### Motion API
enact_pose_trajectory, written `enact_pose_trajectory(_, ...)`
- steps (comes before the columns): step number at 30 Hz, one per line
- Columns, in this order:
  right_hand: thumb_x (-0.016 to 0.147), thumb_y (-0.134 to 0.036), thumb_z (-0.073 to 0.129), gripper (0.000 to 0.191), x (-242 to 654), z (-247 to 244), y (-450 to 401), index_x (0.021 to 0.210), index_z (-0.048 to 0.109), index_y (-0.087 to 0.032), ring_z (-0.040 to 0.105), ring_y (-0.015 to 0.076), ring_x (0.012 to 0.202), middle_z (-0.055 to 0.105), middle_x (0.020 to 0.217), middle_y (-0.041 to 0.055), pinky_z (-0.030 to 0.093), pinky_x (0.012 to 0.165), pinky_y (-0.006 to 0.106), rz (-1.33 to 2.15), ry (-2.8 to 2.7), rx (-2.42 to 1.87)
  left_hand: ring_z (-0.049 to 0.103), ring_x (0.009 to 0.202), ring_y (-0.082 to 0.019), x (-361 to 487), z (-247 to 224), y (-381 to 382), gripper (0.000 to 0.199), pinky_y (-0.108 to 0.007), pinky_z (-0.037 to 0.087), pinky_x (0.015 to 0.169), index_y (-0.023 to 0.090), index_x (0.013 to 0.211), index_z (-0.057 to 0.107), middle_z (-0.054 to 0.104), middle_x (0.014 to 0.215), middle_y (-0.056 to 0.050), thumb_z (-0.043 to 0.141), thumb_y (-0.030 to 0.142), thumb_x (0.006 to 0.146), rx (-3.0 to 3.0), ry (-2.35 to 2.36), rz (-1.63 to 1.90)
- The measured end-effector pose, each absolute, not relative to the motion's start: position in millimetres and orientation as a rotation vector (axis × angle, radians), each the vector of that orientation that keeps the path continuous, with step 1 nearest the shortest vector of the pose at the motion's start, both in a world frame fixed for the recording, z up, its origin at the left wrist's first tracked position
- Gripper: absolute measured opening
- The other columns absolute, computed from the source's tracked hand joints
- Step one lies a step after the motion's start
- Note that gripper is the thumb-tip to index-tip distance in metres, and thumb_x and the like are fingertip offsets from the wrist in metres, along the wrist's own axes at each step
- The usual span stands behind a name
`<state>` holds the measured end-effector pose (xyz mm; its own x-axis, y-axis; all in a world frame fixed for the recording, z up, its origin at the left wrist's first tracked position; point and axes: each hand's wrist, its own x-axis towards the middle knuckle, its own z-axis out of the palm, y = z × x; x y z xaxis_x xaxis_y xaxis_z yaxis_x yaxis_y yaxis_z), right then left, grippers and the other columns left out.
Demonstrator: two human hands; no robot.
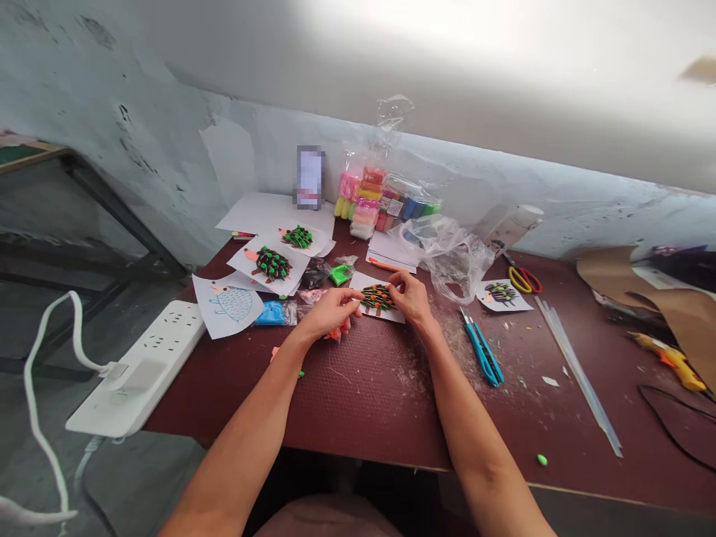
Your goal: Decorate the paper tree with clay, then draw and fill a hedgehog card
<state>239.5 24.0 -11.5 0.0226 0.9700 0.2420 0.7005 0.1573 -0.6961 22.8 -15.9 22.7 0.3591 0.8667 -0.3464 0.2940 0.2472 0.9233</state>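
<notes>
A pale wall (pixel 168 149) with peeling, stained patches stands behind a dark red tabletop (pixel 363 388). On the left, a dark metal frame (pixel 120 212) rises above the grey floor (pixel 139 485). Bright light washes across the white surface (pixel 447 67) above.

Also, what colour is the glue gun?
The glue gun is yellow with some orange, best seen in the head view.
</notes>
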Motion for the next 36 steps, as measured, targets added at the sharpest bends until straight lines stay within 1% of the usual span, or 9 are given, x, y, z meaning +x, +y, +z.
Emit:
enact_pose_trajectory(5,0.073,-0.025,0.055,0.011,240.1,-8.6,22.3,0.078,0.064,-0.022,0.054,0.0154,0.062,0.071,0.078,0.0025,0.044,0.066,0.028,0.484,-1.742,-1.633,0.054,0.044,-0.005,21.7,22.7,-14.9,0.042,-0.016,0.042,0.035,0.011,0.134,0.059,0.073,0.097,-0.009,0.046,0.015,0.094,1.318,1.192,0.537)
enact_pose_trajectory(10,0.073,-0.024,0.056,0.011,241.3,-8.2,21.8,0.078,0.066,-0.021,0.055,0.0159,0.063,0.071,0.077,0.0025,0.044,0.066,0.028,0.46,-1.756,-1.658,0.054,0.044,-0.004,20.2,23.1,-15.3,0.046,-0.013,0.042,0.037,0.015,0.137,0.06,0.072,0.095,-0.006,0.045,0.014,0.093,1.334,1.151,0.541)
enact_pose_trajectory(18,0.073,-0.025,0.057,0.012,246.0,-9.4,21.8,0.077,0.068,-0.021,0.055,0.0162,0.065,0.071,0.077,0.002,0.044,0.069,0.029,0.471,-1.771,-1.636,0.053,0.043,-0.005,21.3,21.2,-15.7,0.044,-0.015,0.042,0.035,0.013,0.134,0.062,0.072,0.095,-0.007,0.047,0.015,0.093,1.315,1.16,0.549)
enact_pose_trajectory(21,0.072,-0.024,0.055,0.015,245.5,-9.1,21.8,0.078,0.068,-0.021,0.055,0.0164,0.066,0.07,0.077,0.0023,0.044,0.071,0.029,0.494,-1.773,-1.597,0.053,0.043,-0.005,21.0,20.4,-15.7,0.043,-0.015,0.042,0.035,0.013,0.133,0.063,0.072,0.096,-0.008,0.048,0.016,0.093,1.309,1.166,0.552)
enact_pose_trajectory(26,0.072,-0.024,0.049,0.025,241.9,-10.0,22.0,0.082,0.071,-0.02,0.054,0.0162,0.065,0.07,0.081,0.0038,0.045,0.069,0.03,0.547,-1.718,-1.533,0.054,0.044,-0.005,20.9,19.9,-15.6,0.043,-0.015,0.042,0.035,0.013,0.133,0.062,0.072,0.097,-0.008,0.048,0.016,0.093,1.311,1.159,0.552)
enact_pose_trajectory(32,0.073,-0.025,0.05,0.025,241.8,-11.2,23.0,0.081,0.074,-0.02,0.054,0.0161,0.064,0.071,0.081,0.0039,0.045,0.07,0.03,0.552,-1.719,-1.575,0.053,0.043,-0.005,21.4,21.0,-15.7,0.041,-0.014,0.04,0.034,0.013,0.131,0.063,0.072,0.096,-0.008,0.047,0.014,0.093,1.326,1.163,0.552)
enact_pose_trajectory(36,0.075,-0.026,0.051,0.027,243.9,-12.2,23.5,0.085,0.076,-0.02,0.055,0.017,0.065,0.072,0.08,0.004,0.045,0.07,0.03,0.507,-1.735,-1.606,0.053,0.043,-0.005,21.0,20.5,-15.7,0.041,-0.015,0.04,0.034,0.013,0.13,0.063,0.072,0.096,-0.008,0.048,0.015,0.092,1.335,1.158,0.564)
